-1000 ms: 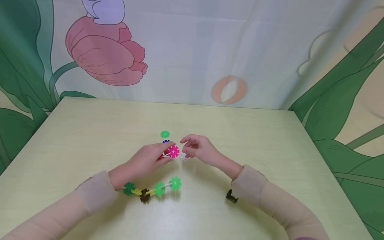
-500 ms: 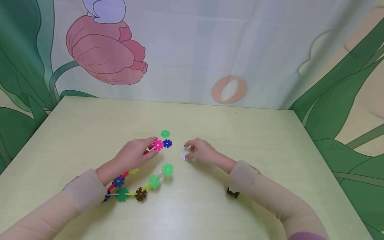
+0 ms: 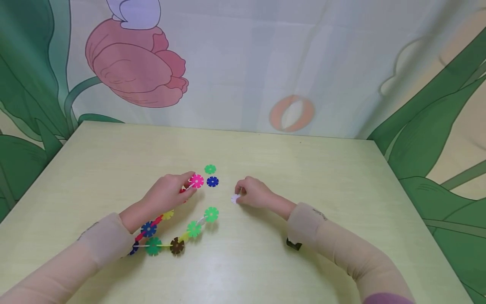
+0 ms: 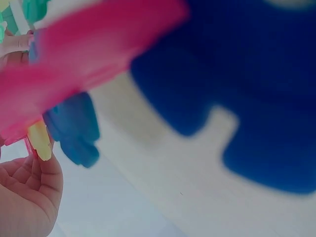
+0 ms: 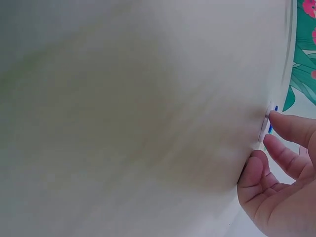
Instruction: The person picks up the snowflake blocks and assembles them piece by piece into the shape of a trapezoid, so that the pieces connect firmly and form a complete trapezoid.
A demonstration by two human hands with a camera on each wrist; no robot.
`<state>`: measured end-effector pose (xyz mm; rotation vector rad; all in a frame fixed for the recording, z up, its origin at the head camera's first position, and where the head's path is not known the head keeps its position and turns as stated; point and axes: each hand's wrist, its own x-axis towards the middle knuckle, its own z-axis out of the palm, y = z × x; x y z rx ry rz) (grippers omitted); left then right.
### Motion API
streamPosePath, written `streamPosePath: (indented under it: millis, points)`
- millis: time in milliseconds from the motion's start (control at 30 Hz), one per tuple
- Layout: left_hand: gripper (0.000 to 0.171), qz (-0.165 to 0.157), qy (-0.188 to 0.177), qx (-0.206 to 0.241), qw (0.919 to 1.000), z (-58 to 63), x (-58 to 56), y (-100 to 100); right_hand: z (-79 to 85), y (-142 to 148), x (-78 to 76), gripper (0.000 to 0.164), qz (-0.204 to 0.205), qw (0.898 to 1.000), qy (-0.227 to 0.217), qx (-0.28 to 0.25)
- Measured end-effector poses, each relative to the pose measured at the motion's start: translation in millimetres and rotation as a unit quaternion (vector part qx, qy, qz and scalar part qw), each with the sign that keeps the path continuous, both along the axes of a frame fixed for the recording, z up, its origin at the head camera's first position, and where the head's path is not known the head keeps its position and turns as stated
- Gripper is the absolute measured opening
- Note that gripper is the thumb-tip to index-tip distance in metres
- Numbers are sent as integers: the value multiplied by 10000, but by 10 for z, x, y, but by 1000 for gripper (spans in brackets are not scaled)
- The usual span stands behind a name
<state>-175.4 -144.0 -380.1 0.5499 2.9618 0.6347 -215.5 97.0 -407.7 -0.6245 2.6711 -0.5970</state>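
Observation:
My left hand grips a curved chain of notched plastic snowflake discs by its pink end disc. From there the chain runs under my wrist, past a dark blue disc, and curves back through a green disc and a brown disc to a light green disc at its other end. Blurred blue and pink discs fill much of the left wrist view. On the right, my right hand pinches a white snowflake disc at the tabletop between thumb and finger.
A loose green disc and a loose blue disc lie just beyond the pink end. The pale table reaches back to a printed curtain. A small black object shows under my right cuff.
My left hand has moved left with the chain, uncovering the loose blue disc and more of the chain. My right fingers have come down and closed on the white disc.

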Motion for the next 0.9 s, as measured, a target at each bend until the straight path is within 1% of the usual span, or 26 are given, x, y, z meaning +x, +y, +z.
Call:
streamPosePath:
  millis: [233,367,467,533,600,700,833,900]
  points:
    - [52,-65,-26,-1,10000,20,4,22,4,38,37,34,89,9998,-169,60]
    - [52,-61,-35,17,10000,15,0,32,4,52,48,28,137,9997,-190,111]
    - [52,-121,-69,80,9999,6,-7,44,-5,72,48,25,54,9995,-314,4]
    - [51,-179,-98,144,9997,-3,-10,52,-18,94,50,24,-56,9986,-495,-197]
    - [51,-247,-105,193,9995,-13,-10,60,-24,121,61,21,-163,9961,-699,-508]
    - [50,-337,-75,299,9990,-28,-9,78,-21,159,79,16,-306,9908,-847,-1010]
    - [49,-496,19,428,9978,-20,-4,140,49,186,111,12,-469,9825,-774,-1629]
    - [48,-562,61,477,9973,1,1,191,106,189,133,10,-554,9765,-725,-1954]
